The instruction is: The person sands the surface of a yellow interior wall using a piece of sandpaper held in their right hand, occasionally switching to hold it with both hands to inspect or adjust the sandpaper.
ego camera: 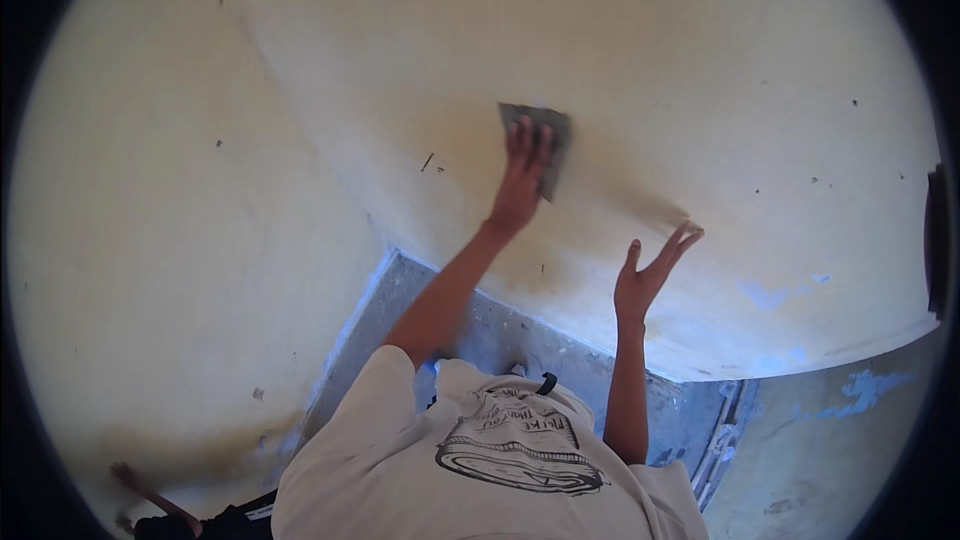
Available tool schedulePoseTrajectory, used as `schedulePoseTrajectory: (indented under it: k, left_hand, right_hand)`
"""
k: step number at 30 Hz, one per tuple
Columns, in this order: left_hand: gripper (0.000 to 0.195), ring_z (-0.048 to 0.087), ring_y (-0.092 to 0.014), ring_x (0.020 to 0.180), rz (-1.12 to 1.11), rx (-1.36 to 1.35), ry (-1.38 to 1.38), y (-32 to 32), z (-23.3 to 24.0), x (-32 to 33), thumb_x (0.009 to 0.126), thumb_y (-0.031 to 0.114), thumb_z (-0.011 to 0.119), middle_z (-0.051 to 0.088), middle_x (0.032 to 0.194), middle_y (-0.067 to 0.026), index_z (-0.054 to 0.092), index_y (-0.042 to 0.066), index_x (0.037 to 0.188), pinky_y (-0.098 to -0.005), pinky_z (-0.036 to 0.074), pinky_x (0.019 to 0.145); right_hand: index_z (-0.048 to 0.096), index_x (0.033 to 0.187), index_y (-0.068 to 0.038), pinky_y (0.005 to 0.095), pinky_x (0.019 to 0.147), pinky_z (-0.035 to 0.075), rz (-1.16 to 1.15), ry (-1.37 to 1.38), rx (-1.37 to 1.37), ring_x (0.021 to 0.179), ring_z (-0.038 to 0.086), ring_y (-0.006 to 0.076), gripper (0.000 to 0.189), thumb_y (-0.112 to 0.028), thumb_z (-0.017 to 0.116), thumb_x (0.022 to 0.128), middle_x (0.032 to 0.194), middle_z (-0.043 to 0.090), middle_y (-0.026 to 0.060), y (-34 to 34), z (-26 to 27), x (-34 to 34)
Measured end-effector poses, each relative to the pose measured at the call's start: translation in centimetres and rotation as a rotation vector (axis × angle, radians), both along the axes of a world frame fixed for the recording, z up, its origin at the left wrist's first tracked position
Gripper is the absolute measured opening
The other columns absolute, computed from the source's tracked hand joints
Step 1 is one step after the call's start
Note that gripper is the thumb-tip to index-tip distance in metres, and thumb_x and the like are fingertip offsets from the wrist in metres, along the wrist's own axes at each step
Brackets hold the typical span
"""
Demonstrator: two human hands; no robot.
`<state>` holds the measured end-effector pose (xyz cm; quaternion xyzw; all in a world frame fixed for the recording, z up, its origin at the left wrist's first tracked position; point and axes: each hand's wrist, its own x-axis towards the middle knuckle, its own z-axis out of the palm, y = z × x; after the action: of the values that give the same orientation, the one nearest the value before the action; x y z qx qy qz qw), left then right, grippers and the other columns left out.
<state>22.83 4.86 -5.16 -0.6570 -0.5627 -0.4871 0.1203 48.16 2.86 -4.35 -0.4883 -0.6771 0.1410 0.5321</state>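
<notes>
My left hand (pixel 525 169) presses a dark grey sheet (pixel 557 154), which looks like sandpaper, flat against the cream-painted wall (pixel 465 90) with spread fingers. The sheet's edges stick out around the fingers, and hand and sheet are slightly blurred. Lower and to the right, my right hand (pixel 651 274) is raised with its thumb apart from the fingers. Its fingertips meet the same wall, and nothing shows in its grasp. A nail (pixel 427 162) or similar thin dark piece and a small hole lie on the wall left of the sheet.
A second wall (pixel 150 240) joins at a corner on the left. Another person's hand (pixel 127 476) and dark sleeve (pixel 169 527) show at the lower left. Below lies a grey floor (pixel 495 322) with pipes (pixel 716 442) at the right. A dark fixture (pixel 936 240) stands at the right rim.
</notes>
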Motion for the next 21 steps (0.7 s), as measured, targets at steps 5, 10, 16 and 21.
schedulePoseTrajectory:
  k: [5,10,16,21]
  left_hand:
    - [0.085,0.006,-0.044,0.152,0.258,0.201,-0.446,0.4,0.3,-9.4,0.081,-0.017,0.041,0.004,0.166,-0.0263,0.017,0.005,0.16,-0.0455,0.013,0.125]
    - [0.086,0.005,-0.045,0.152,0.188,0.139,-0.485,0.6,-1.2,1.9,0.079,-0.019,0.038,0.004,0.165,-0.0286,0.015,0.001,0.16,-0.0455,0.013,0.124]
    - [0.073,0.01,-0.045,0.151,0.214,0.007,-0.48,-1.5,-5.6,-4.9,0.093,-0.006,0.047,0.014,0.161,-0.0329,0.013,-0.003,0.158,-0.0434,0.016,0.124]
    - [0.072,0.023,-0.046,0.147,0.301,0.021,-0.708,0.2,-6.1,-5.0,0.093,-0.008,0.045,0.022,0.156,-0.0366,0.011,-0.006,0.157,-0.0413,0.026,0.12]
  right_hand:
    - [0.011,0.162,-0.012,0.0553,0.122,0.017,-0.049,0.042,-0.103,0.154,0.004,0.0434,0.078,-0.013,0.056,0.099,0.166,-0.002,0.0253,-0.5,-2.2,3.6]
    - [0.005,0.161,-0.007,0.0532,0.123,0.012,-0.04,0.026,-0.067,0.154,-0.001,0.0417,0.082,-0.019,0.058,0.099,0.166,-0.002,0.0265,0.4,-3.3,0.9]
    - [0.005,0.161,-0.007,0.0553,0.123,0.013,0.036,0.007,-0.06,0.154,-0.001,0.0428,0.082,-0.023,0.057,0.1,0.166,-0.005,0.0257,-0.6,-2.2,-1.0]
    - [0.006,0.162,-0.008,0.0553,0.123,0.015,0.048,0.051,-0.181,0.154,0.003,0.0434,0.082,-0.022,0.058,0.099,0.166,-0.003,0.0249,-1.8,-4.4,-1.5]
